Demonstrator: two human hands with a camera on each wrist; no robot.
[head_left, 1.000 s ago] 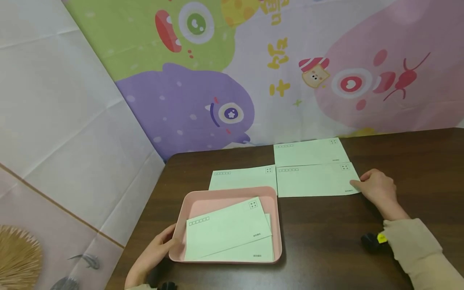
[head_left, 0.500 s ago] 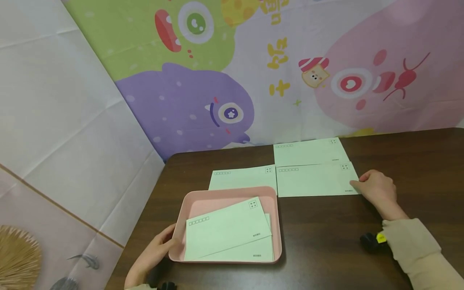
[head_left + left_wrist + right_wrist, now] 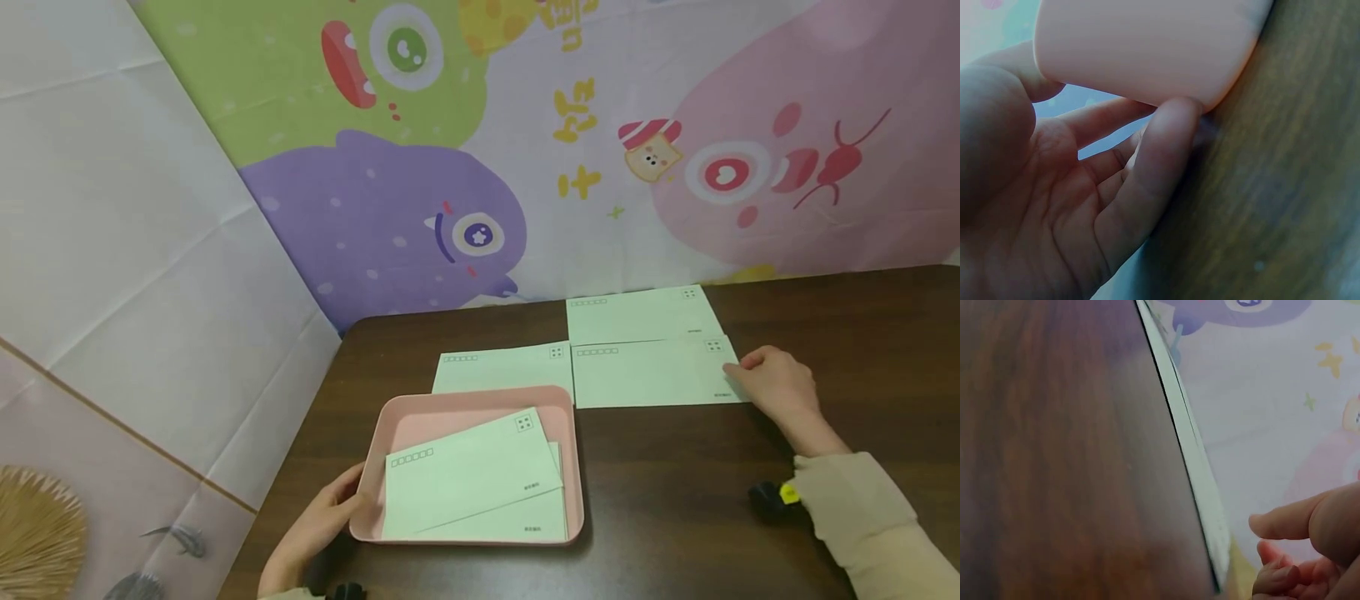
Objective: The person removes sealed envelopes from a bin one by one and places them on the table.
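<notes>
Gripping the tray [image 3: 450,410] with our left hand [image 3: 324,515], we've freed the laid-flat envelope [image 3: 652,375]; our right hand [image 3: 782,390] hovers loosely curled, empty.

Your left hand [image 3: 1063,187] grips the tray [image 3: 1147,44] just past your fingertips — palm toward the camera, one fingertip overlapping the tray's rounded lower corner, another digit bent at the opposite edge. Between these, another finger reaches its rim. Right of your hand lies the brown table [image 3: 1279,187], its grain blurred; above it, at left, a pale backdrop [image 3: 991,25] — pink and green in patches.
</notes>
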